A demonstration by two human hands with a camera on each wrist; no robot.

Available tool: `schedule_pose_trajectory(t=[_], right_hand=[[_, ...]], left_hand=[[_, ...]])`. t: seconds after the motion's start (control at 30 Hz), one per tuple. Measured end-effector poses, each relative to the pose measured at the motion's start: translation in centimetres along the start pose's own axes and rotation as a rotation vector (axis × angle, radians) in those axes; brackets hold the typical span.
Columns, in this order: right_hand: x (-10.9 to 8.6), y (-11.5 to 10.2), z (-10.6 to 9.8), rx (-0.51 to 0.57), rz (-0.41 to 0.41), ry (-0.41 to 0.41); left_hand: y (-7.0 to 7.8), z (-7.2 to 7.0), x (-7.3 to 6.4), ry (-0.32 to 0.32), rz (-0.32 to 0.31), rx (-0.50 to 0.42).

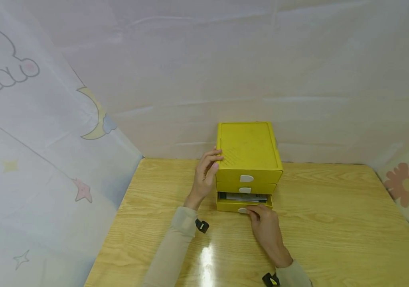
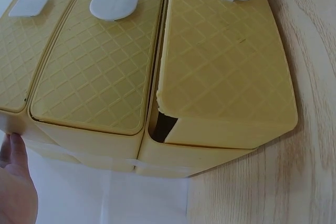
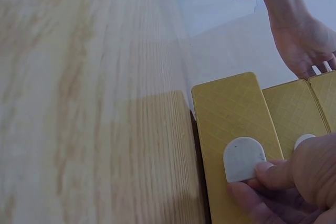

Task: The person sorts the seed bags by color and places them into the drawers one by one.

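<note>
A yellow three-drawer box (image 1: 249,139) stands on the table by the back wall. Its bottom drawer (image 1: 227,206) is pulled partly out, and flat items like papers or cards (image 1: 245,197) lie inside. My right hand (image 1: 267,231) pinches the white tab handle (image 3: 243,160) of that drawer between thumb and fingers. Against the box's left side rests my left hand (image 1: 203,175), its fingertips at the top edge; the left wrist view shows the thumb (image 2: 18,153) touching the side. The upper drawers, with white tabs (image 1: 246,178), are closed.
The wooden table (image 1: 319,223) spreads out around the box. A pale printed cloth (image 1: 175,79) hangs behind and at the sides, close to the box's back. Dark straps or clips (image 1: 202,226) hang at both wrists.
</note>
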State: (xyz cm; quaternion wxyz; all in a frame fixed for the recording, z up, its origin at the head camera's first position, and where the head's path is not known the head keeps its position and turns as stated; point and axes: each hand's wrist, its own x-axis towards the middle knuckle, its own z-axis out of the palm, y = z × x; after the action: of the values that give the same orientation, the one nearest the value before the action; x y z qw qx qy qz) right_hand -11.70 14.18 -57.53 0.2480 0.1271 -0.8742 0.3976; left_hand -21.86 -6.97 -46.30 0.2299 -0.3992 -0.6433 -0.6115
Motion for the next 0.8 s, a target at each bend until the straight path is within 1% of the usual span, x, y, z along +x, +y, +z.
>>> schedule_pose_trajectory(t=[0.27, 0.43, 0.6, 0.8], right_hand=[[0.22, 0.49, 0.24, -0.005, 0.009, 0.000], [0.33, 0.69, 0.35, -0.007, 0.000, 0.007], [0.52, 0.78, 0.41, 0.005, -0.011, 0.010], [0.92, 0.92, 0.46, -0.009, -0.008, 0.010]], left_hand=[[-0.30, 0.11, -0.12, 0.002, 0.006, 0.000], [-0.42, 0.15, -0.22, 0.001, 0.006, -0.006], [-0.34, 0.14, -0.23, -0.002, -0.002, -0.002], [-0.15, 0.14, -0.09, -0.005, -0.005, 0.009]])
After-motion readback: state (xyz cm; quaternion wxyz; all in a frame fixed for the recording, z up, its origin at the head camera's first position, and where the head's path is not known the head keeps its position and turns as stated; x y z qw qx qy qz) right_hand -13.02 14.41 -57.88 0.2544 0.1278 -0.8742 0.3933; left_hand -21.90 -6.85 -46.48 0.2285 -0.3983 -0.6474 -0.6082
